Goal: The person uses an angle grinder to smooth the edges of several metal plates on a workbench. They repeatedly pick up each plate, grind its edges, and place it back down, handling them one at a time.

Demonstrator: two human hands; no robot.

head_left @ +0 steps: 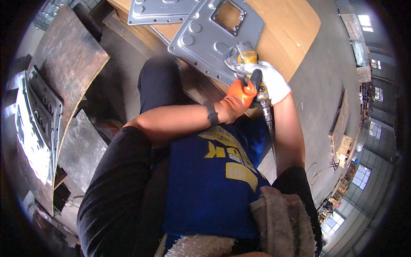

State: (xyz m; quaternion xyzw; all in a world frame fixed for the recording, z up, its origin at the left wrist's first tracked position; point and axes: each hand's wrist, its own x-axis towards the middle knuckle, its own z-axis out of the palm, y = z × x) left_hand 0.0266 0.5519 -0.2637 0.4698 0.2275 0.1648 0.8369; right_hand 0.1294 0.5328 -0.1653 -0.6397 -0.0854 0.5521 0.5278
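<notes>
A yellow air grinder (247, 56) with a metal guard at its head is held over the near right part of a grey cast metal plate (199, 49). My left hand (239, 97), in an orange glove, comes across from the left and is closed on the grinder's body. Over the grinder's upper side lies my right hand (276, 82) in a white glove, fingers wrapped round it. An air hose fitting (267, 112) hangs from the tool's rear toward me. The plate has a square opening, raised round bosses and edge holes. Whether the grinder touches the plate is hidden.
A second grey plate (160, 12) lies at the far left of the brown cardboard (302, 32). To my left, a large worn board (64, 55) stands near several metal plates (40, 120). Wooden boards (340, 113) are off to the right. My bent knees flank the work.
</notes>
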